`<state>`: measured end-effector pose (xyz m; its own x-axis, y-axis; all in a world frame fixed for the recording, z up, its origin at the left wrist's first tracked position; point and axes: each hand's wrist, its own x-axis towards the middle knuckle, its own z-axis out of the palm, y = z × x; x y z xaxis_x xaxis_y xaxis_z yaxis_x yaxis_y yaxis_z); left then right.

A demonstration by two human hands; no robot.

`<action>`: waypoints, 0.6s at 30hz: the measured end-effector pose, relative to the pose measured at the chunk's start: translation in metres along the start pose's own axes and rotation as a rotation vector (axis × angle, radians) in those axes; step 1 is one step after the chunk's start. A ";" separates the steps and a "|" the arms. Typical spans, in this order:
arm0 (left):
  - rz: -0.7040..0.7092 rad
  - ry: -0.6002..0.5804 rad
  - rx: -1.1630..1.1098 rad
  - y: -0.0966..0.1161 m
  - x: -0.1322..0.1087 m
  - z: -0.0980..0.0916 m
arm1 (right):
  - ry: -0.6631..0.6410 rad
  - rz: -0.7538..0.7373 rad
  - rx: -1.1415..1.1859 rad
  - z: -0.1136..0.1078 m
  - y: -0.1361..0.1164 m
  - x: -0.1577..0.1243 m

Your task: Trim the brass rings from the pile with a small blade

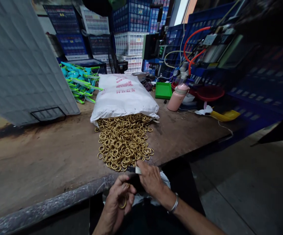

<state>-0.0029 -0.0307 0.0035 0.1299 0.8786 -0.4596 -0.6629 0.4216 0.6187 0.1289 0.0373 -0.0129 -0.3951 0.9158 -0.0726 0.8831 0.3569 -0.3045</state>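
Observation:
My left hand [118,200] is in front of the table edge, its fingers curled around a brass-coloured ring [122,203]. My right hand [152,179] grips a small tool with a dark flat blade and a white part [138,170], perhaps a knife; its blade points left at the near edge of the pile. Just beyond both hands, a heap of brass-coloured rings [124,143] spreads over the table. The heap comes out of the open mouth of a white printed sack [125,98] lying flat. A pale plastic bag [165,179] shows partly below my right hand.
The brown table [45,160] has a worn front edge. A grey panel [26,65] stands at left, beside turquoise and green plastic pieces [81,81]. Behind the sack are a green tray [163,90], a pink bottle [177,98] and stacked crates [131,42]. A yellow scoop-shaped piece [226,115] lies right.

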 end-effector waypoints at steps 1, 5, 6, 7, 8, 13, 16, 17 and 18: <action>-0.015 -0.004 -0.021 0.001 0.000 0.000 | 0.008 0.001 -0.015 0.002 0.001 0.001; -0.021 0.004 -0.089 0.003 0.005 -0.002 | 0.055 -0.015 0.009 0.007 0.007 0.005; -0.007 0.015 -0.093 0.003 0.007 -0.003 | 0.066 -0.020 0.043 0.007 0.008 0.006; 0.006 0.024 -0.083 0.003 0.010 -0.003 | 0.080 -0.027 0.094 0.005 0.010 0.008; 0.019 0.031 -0.059 0.003 0.013 -0.002 | 0.098 -0.034 0.165 0.003 0.012 0.009; 0.170 0.101 0.121 0.004 0.026 0.003 | 0.100 0.015 0.750 -0.015 0.012 0.011; 0.213 0.112 0.222 0.006 0.028 0.008 | -0.087 0.057 1.123 -0.023 0.007 0.006; 0.205 0.106 0.257 0.006 0.028 0.009 | -0.166 0.068 1.231 -0.024 0.004 0.005; 0.193 0.100 0.288 0.006 0.028 0.010 | -0.236 0.080 1.326 -0.025 0.002 0.003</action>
<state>0.0038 -0.0013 0.0009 -0.0601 0.9279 -0.3679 -0.4310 0.3083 0.8481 0.1361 0.0453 0.0099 -0.5071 0.8241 -0.2525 0.0501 -0.2642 -0.9632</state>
